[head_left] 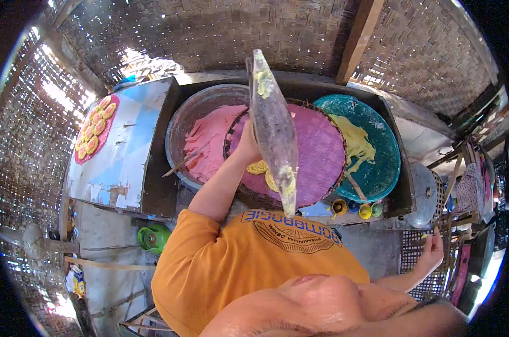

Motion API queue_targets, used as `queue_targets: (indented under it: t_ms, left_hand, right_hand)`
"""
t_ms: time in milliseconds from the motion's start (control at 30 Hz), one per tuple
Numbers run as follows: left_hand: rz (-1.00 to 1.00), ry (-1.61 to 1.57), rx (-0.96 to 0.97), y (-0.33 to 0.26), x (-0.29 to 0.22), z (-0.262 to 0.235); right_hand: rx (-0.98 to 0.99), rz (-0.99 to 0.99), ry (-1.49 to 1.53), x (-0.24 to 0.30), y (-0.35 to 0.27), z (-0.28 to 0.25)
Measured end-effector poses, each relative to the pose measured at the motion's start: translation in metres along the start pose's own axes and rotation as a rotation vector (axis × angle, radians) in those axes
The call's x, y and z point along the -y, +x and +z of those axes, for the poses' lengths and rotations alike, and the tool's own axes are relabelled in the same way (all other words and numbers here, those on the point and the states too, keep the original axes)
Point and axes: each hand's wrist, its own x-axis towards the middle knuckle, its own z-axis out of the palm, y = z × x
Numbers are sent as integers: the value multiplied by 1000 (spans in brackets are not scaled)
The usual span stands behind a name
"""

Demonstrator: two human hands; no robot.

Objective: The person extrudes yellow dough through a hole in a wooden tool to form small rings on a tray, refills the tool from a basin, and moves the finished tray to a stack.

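1. Round purple tray (322,151): lies below items 2 and 3.
2. Spindle-shaped tool (274,126): above the tray; long axis runs far to near, near end angled rightward.
3. Left hand (248,147): nearer; grasps the tool's left side, fingers largely hidden.
4. Right hand (430,253): well apart, rightward; grasp cannot be told.
5. Yellow coils (257,167): 2 visible, left of the tool's near half.

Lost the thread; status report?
Left hand grips grey, yellow-smeared, spindle-shaped tool. Right hand out wide, grip unclear. Tool partly hides round, purple, dark-rimmed tray.
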Motion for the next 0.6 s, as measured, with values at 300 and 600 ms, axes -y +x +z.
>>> queue_targets:
  t_ms: [300, 600]
  left_hand:
    - [273, 881, 21, -3, -21, 28]
    - [760, 1326, 188, 9, -7, 80]
  right_hand:
    - [-127, -6, -316, -29, 14, -7]
    - [484, -556, 536, 158, -15, 118]
